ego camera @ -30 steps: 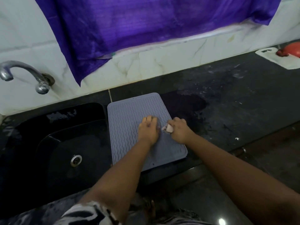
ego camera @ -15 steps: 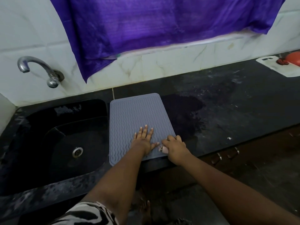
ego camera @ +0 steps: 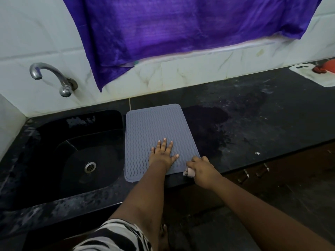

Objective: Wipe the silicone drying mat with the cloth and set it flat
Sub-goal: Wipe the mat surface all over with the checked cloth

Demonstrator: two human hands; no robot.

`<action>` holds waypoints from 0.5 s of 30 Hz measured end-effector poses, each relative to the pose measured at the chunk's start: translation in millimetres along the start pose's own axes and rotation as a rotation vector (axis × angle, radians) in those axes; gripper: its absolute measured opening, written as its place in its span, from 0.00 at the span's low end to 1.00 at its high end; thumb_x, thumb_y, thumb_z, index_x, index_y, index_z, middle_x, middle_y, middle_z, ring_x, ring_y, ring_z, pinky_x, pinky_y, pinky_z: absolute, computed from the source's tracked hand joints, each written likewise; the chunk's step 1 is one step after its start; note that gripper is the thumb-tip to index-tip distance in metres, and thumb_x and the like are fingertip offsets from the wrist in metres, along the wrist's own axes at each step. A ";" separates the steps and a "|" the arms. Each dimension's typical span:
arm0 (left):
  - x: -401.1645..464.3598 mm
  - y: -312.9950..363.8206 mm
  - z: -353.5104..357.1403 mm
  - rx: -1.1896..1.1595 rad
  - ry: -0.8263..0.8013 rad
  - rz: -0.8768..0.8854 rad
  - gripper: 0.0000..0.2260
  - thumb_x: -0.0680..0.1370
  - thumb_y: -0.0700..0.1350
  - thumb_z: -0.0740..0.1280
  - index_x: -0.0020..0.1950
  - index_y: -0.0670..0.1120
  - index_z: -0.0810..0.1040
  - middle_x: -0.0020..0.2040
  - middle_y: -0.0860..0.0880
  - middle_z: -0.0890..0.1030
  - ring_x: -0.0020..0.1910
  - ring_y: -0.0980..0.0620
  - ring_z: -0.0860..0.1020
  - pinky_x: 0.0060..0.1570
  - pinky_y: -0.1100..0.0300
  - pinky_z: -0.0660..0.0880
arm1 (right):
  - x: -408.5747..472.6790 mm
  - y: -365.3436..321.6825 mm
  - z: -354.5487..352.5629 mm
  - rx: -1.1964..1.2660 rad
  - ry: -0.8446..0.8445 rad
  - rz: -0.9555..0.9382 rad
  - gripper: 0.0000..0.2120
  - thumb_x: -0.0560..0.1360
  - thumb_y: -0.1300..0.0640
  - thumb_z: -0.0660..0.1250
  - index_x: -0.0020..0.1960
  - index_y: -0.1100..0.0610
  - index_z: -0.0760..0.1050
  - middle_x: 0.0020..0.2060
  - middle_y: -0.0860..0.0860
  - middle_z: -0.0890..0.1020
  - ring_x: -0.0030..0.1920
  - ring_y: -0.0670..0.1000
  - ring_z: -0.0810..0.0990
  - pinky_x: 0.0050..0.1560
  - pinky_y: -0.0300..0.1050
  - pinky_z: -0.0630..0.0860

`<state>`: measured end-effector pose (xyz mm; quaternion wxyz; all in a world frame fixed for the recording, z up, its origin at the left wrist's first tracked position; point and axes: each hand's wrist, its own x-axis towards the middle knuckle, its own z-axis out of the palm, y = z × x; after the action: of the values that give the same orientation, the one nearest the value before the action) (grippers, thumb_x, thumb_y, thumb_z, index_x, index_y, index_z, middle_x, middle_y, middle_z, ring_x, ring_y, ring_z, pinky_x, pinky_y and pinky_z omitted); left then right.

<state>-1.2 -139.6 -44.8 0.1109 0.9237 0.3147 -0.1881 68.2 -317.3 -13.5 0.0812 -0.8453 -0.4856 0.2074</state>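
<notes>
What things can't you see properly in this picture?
- Cloth: bunched inside the right hand in the head view; only a scrap pokes out.
- Mat: its near right corner hides under the left hand and that arm.
- Red thing: cut off by the right edge.
- Sink: too dark to see inside.

White marbled wall tiles (ego camera: 199, 73) run behind a black worktop (ego camera: 262, 120); a purple cloth (ego camera: 181, 24) hangs over them, its corner dipping toward the worktop's back edge; a black sink (ego camera: 76, 156) is sunk at the left end, a steel tap (ego camera: 54, 77) on the wall above it; a white board (ego camera: 311, 77) lies at the far right corner; dim light, dark floor (ego camera: 299, 196) below.
</notes>
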 end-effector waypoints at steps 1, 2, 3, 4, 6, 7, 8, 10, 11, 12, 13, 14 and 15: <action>0.8 -0.2 0.8 -0.003 0.004 0.001 0.32 0.80 0.64 0.46 0.76 0.55 0.32 0.77 0.50 0.31 0.77 0.48 0.35 0.75 0.45 0.38 | -1.4 1.1 -1.6 0.006 -0.020 -0.002 0.16 0.72 0.59 0.66 0.58 0.47 0.70 0.55 0.48 0.70 0.56 0.54 0.66 0.57 0.54 0.72; 1.0 -0.4 1.8 -0.005 0.011 0.001 0.32 0.80 0.64 0.46 0.77 0.55 0.32 0.77 0.50 0.31 0.77 0.48 0.35 0.75 0.45 0.38 | -2.3 2.1 -4.2 0.009 -0.045 -0.008 0.16 0.73 0.59 0.66 0.59 0.48 0.71 0.55 0.49 0.71 0.56 0.55 0.66 0.59 0.54 0.72; 1.4 -0.2 2.4 -0.009 0.019 -0.002 0.32 0.80 0.64 0.46 0.77 0.55 0.33 0.77 0.50 0.31 0.77 0.47 0.35 0.75 0.45 0.38 | -3.1 3.1 -7.7 0.009 -0.073 -0.015 0.17 0.73 0.59 0.65 0.60 0.49 0.71 0.55 0.50 0.71 0.56 0.55 0.67 0.61 0.53 0.71; 1.8 0.2 3.3 -0.015 0.026 -0.007 0.32 0.80 0.64 0.46 0.77 0.55 0.33 0.77 0.50 0.31 0.77 0.47 0.35 0.75 0.45 0.38 | -3.3 4.3 -12.2 0.021 -0.092 -0.024 0.17 0.73 0.59 0.66 0.61 0.51 0.72 0.56 0.51 0.72 0.57 0.56 0.69 0.62 0.51 0.70; 2.2 1.7 6.3 -0.039 0.040 -0.025 0.32 0.80 0.64 0.46 0.77 0.56 0.33 0.77 0.50 0.31 0.77 0.47 0.35 0.75 0.44 0.37 | -3.9 7.6 -22.3 0.113 -0.094 -0.022 0.13 0.73 0.61 0.66 0.57 0.54 0.75 0.53 0.52 0.75 0.56 0.55 0.73 0.60 0.45 0.71; 2.4 2.8 8.2 -0.056 0.050 -0.036 0.32 0.80 0.64 0.46 0.77 0.56 0.33 0.77 0.50 0.31 0.77 0.47 0.35 0.74 0.44 0.36 | -4.8 9.5 -27.5 0.164 -0.088 -0.007 0.12 0.72 0.62 0.67 0.54 0.53 0.74 0.50 0.52 0.75 0.54 0.54 0.75 0.56 0.43 0.72; 3.0 3.9 9.6 -0.073 0.060 -0.044 0.32 0.80 0.64 0.46 0.77 0.56 0.33 0.77 0.50 0.31 0.77 0.47 0.34 0.74 0.44 0.35 | -5.5 11.5 -33.1 0.206 -0.081 0.012 0.13 0.72 0.64 0.67 0.53 0.52 0.70 0.49 0.52 0.74 0.51 0.53 0.76 0.51 0.41 0.73; 6.7 6.3 9.3 -0.091 0.067 -0.049 0.32 0.80 0.65 0.46 0.77 0.56 0.34 0.77 0.50 0.31 0.77 0.46 0.34 0.73 0.44 0.35 | -4.3 15.4 -45.0 0.259 -0.070 0.060 0.20 0.69 0.64 0.69 0.53 0.52 0.61 0.45 0.53 0.74 0.46 0.52 0.76 0.38 0.39 0.72; 8.8 7.3 7.5 -0.094 0.063 -0.049 0.32 0.80 0.65 0.46 0.77 0.56 0.34 0.77 0.50 0.31 0.77 0.46 0.34 0.73 0.43 0.35 | -3.2 16.6 -51.6 0.270 -0.058 0.092 0.23 0.67 0.63 0.71 0.52 0.53 0.59 0.44 0.53 0.73 0.44 0.52 0.75 0.33 0.38 0.69; 11.1 8.2 5.4 -0.097 0.057 -0.046 0.33 0.80 0.66 0.46 0.77 0.55 0.33 0.77 0.50 0.31 0.77 0.46 0.34 0.73 0.43 0.34 | -2.1 17.5 -58.1 0.278 -0.045 0.124 0.25 0.66 0.62 0.73 0.51 0.53 0.59 0.44 0.52 0.73 0.43 0.51 0.74 0.32 0.38 0.67; 13.2 8.9 3.4 -0.099 0.051 -0.041 0.33 0.79 0.66 0.46 0.77 0.55 0.33 0.77 0.50 0.31 0.77 0.46 0.34 0.73 0.43 0.34 | 0.2 19.6 -63.1 0.272 -0.033 0.146 0.24 0.65 0.60 0.74 0.50 0.54 0.62 0.45 0.52 0.73 0.43 0.50 0.73 0.31 0.37 0.65; 14.5 9.5 2.1 -0.103 0.049 -0.033 0.33 0.79 0.66 0.46 0.77 0.55 0.33 0.77 0.49 0.31 0.77 0.45 0.34 0.73 0.42 0.34 | 2.6 20.7 -68.4 0.270 -0.026 0.155 0.22 0.64 0.59 0.76 0.48 0.53 0.65 0.46 0.51 0.73 0.43 0.49 0.72 0.31 0.36 0.65; 15.0 9.7 0.9 -0.105 0.049 -0.026 0.33 0.79 0.66 0.46 0.77 0.55 0.33 0.77 0.49 0.31 0.77 0.45 0.34 0.73 0.42 0.35 | 5.1 21.3 -72.4 0.268 -0.015 0.165 0.20 0.64 0.58 0.76 0.47 0.53 0.68 0.46 0.51 0.74 0.44 0.49 0.72 0.32 0.36 0.66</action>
<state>15.6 -139.3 -51.0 0.1492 0.9167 0.3389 -0.1500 118.4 -319.2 43.1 0.1723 -0.8624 -0.3831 0.2824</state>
